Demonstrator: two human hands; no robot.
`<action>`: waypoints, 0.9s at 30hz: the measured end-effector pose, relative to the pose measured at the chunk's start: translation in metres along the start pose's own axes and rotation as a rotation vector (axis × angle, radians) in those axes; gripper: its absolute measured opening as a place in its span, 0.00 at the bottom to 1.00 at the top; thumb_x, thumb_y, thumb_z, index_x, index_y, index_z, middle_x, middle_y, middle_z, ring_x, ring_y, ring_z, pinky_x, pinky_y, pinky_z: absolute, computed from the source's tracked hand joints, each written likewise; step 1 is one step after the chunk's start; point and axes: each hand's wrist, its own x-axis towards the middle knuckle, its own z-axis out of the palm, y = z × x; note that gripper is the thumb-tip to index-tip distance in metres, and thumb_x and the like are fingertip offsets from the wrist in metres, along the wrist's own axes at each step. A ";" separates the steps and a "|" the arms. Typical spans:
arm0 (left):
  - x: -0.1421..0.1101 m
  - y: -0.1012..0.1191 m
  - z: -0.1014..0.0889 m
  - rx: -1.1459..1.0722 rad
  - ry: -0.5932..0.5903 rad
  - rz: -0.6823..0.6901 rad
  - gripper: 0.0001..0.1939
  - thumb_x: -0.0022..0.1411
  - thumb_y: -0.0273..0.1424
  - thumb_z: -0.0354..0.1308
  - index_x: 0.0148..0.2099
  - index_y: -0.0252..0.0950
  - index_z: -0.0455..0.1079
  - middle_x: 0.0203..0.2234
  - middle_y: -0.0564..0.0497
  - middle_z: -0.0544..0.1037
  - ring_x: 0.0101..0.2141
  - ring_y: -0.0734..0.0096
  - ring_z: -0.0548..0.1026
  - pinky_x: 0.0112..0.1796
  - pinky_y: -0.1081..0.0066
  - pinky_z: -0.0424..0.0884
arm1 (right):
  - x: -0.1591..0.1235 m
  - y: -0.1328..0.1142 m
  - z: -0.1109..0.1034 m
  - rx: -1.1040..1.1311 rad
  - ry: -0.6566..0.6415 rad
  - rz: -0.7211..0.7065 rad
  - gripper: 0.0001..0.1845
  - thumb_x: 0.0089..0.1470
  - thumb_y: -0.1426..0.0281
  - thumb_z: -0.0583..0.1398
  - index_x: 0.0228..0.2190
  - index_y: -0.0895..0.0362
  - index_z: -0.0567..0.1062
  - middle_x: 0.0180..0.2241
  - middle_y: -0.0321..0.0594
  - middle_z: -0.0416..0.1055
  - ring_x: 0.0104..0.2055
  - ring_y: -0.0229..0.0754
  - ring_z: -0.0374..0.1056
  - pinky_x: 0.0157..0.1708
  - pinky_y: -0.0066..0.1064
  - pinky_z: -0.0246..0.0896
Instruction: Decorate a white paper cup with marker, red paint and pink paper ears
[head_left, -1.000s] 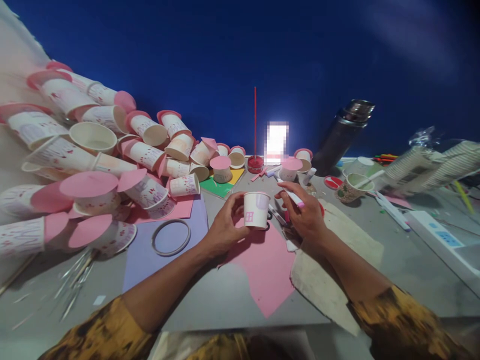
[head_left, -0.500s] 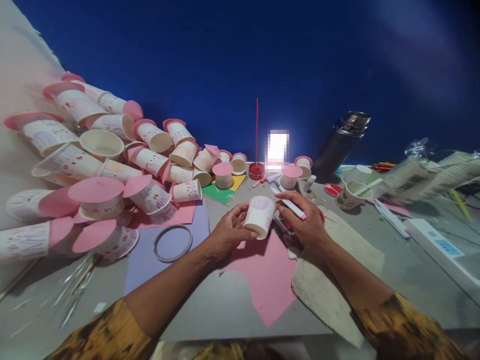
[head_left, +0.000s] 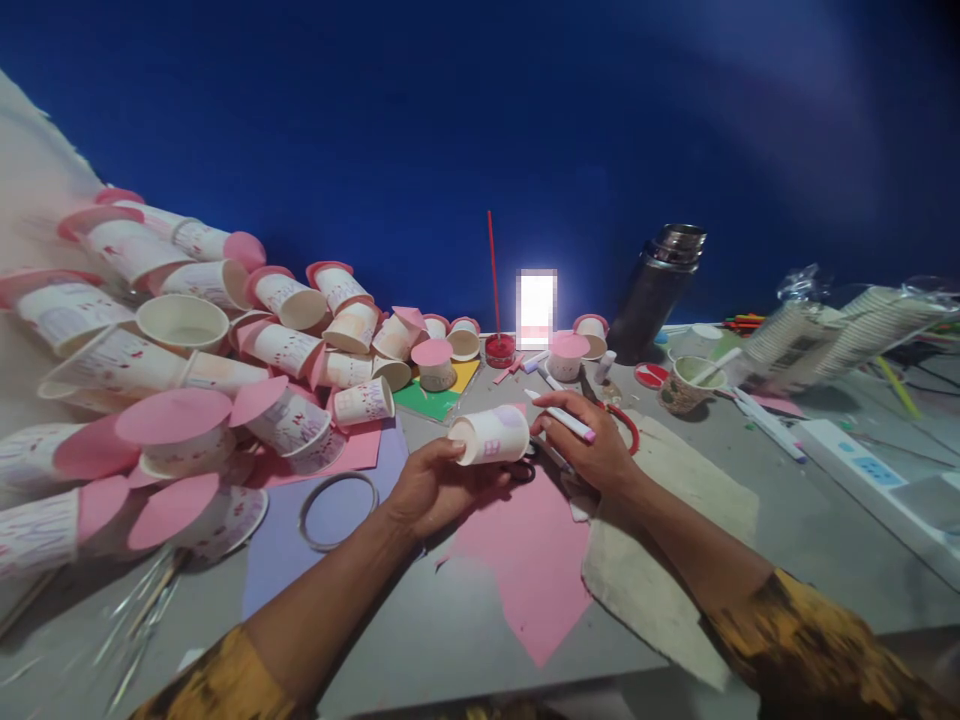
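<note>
My left hand point(head_left: 439, 488) holds a white paper cup point(head_left: 491, 438) tipped on its side, its mouth toward the right. A small pink window and a pale purple patch are drawn on the cup's side. Between the fingers of my right hand point(head_left: 589, 440) is a white marker point(head_left: 564, 418) with a pink end, just right of the cup and apart from it. Beneath both hands lies a cut sheet of pink paper point(head_left: 544, 590). Black scissor handles point(head_left: 523, 470) show partly below the cup.
Many decorated cups with pink paper discs point(head_left: 174, 418) are piled at the left. A grey tape ring point(head_left: 337, 512) lies on purple paper point(head_left: 270, 570). To the right are a beige cloth point(head_left: 660, 560), a dark flask point(head_left: 656, 295), stacked cups point(head_left: 787, 335) and a power strip point(head_left: 874, 470).
My left hand has turned the cup from upright onto its side, bringing the pink window round to the front. The marker stays in my right hand. The view has shifted slightly.
</note>
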 end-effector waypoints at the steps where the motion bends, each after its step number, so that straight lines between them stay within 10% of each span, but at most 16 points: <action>1: 0.000 0.001 0.001 0.000 0.017 0.014 0.36 0.51 0.34 0.60 0.63 0.30 0.69 0.47 0.38 0.83 0.47 0.46 0.81 0.56 0.47 0.71 | 0.000 0.000 0.000 0.023 -0.010 0.020 0.13 0.60 0.66 0.60 0.45 0.57 0.78 0.33 0.39 0.82 0.31 0.40 0.74 0.34 0.32 0.70; 9: -0.003 0.004 0.007 0.089 0.147 0.062 0.44 0.45 0.29 0.63 0.67 0.37 0.66 0.53 0.40 0.81 0.50 0.44 0.80 0.58 0.43 0.69 | 0.001 -0.001 0.000 0.125 -0.016 0.106 0.13 0.58 0.64 0.62 0.43 0.56 0.77 0.31 0.38 0.81 0.28 0.39 0.73 0.31 0.32 0.69; 18: -0.004 0.004 0.007 0.212 0.124 0.081 0.37 0.41 0.29 0.72 0.57 0.35 0.76 0.53 0.41 0.81 0.46 0.52 0.81 0.44 0.64 0.76 | 0.002 -0.007 0.009 0.480 -0.098 0.351 0.17 0.45 0.65 0.71 0.37 0.57 0.77 0.22 0.28 0.71 0.20 0.31 0.62 0.21 0.25 0.60; 27: 0.001 0.004 0.019 -0.052 0.221 0.045 0.40 0.56 0.27 0.66 0.70 0.35 0.64 0.52 0.35 0.83 0.48 0.39 0.83 0.53 0.41 0.78 | 0.005 -0.002 0.009 0.343 -0.047 0.234 0.15 0.52 0.64 0.67 0.41 0.54 0.75 0.28 0.32 0.75 0.27 0.38 0.72 0.32 0.33 0.72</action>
